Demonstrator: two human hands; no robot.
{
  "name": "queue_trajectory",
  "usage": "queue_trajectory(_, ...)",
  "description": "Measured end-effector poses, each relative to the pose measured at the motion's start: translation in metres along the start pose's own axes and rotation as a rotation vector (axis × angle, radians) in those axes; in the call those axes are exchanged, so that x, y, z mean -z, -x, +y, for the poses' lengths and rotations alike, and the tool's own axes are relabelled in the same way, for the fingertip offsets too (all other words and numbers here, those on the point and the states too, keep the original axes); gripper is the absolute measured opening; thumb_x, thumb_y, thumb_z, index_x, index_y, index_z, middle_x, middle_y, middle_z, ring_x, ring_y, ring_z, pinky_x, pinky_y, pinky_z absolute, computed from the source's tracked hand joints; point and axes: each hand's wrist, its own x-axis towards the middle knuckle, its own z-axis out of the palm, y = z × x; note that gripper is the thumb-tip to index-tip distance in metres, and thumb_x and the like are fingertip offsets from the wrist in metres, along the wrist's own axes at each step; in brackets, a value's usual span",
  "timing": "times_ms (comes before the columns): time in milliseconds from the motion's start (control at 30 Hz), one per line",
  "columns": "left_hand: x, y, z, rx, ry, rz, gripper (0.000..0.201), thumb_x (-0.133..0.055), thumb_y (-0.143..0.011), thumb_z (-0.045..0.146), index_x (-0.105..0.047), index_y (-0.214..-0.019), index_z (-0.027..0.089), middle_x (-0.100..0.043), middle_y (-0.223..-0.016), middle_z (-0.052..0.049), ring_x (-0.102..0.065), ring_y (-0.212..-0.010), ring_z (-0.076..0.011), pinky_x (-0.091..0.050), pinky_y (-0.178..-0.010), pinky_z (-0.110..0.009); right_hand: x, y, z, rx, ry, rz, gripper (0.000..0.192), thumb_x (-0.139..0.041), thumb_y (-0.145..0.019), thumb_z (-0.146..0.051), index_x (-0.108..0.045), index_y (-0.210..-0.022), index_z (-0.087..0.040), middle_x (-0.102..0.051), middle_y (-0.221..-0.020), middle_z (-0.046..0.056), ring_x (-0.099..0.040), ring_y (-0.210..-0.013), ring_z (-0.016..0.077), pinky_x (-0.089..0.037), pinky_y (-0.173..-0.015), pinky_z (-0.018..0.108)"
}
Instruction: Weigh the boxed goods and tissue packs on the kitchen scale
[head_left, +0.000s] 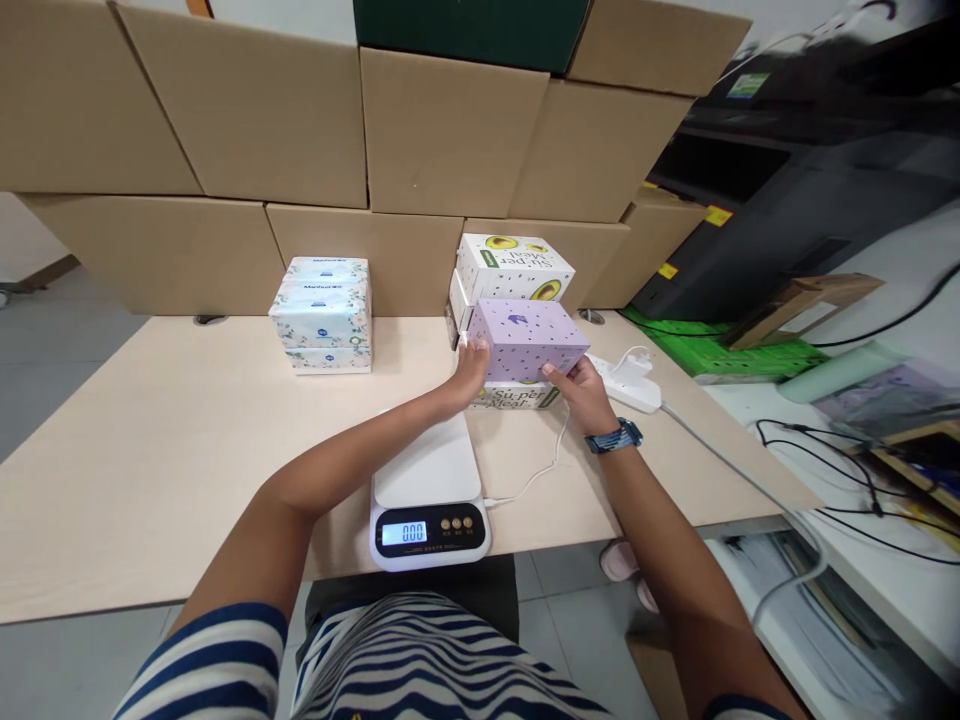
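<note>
Between my two hands is a purple box [529, 340] with small dark marks on it. My left hand [471, 372] grips its left end, and my right hand [583, 392] holds the lower right corner with the thumb on the front. Behind it stands a white box with avocado pictures [514, 265], stacked on another white box. Below the purple box shows the front of one more white avocado box [517, 397]; whether the two touch I cannot tell. Nearer me lies a white digital scale [431, 480], its lit display reading 0.00.
Wrapped tissue packs [322, 315] are stacked at the table's left rear. Large cardboard boxes [450, 130] form a wall along the back. A white power strip [626, 385] lies to the right, its cable running off the table. A thin white cord [551, 465] leads from the scale.
</note>
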Motion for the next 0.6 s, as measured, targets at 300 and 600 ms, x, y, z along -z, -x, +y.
queue_trajectory(300, -0.011, 0.019, 0.021, 0.105, -0.255, 0.055, 0.077, -0.019, -0.113, 0.06, -0.016, -0.178, 0.021, 0.0, -0.188, -0.001, 0.014, -0.175, -0.0192, 0.007, -0.142, -0.036, 0.004, 0.003, 0.002, -0.014, 0.018, -0.001, 0.073, -0.092, -0.061, -0.075, -0.067, -0.112, -0.029, -0.079, -0.126, 0.008, -0.07, -0.128, 0.0322, -0.048, -0.126, 0.062)
queue_trajectory(600, 0.1, 0.13, 0.052, -0.252, -0.488, 0.324, 0.104, -0.027, -0.092, 0.097, -0.027, -0.174, 0.032, -0.008, -0.19, 0.001, -0.002, -0.177, -0.0228, -0.005, -0.145, -0.036, -0.038, 0.065, -0.081, 0.542, 0.445, 0.167, 0.089, -0.072, -0.096, -0.052, -0.028, -0.171, -0.038, -0.024, -0.185, 0.004, -0.017, -0.175, 0.0367, -0.013, -0.145, 0.063)
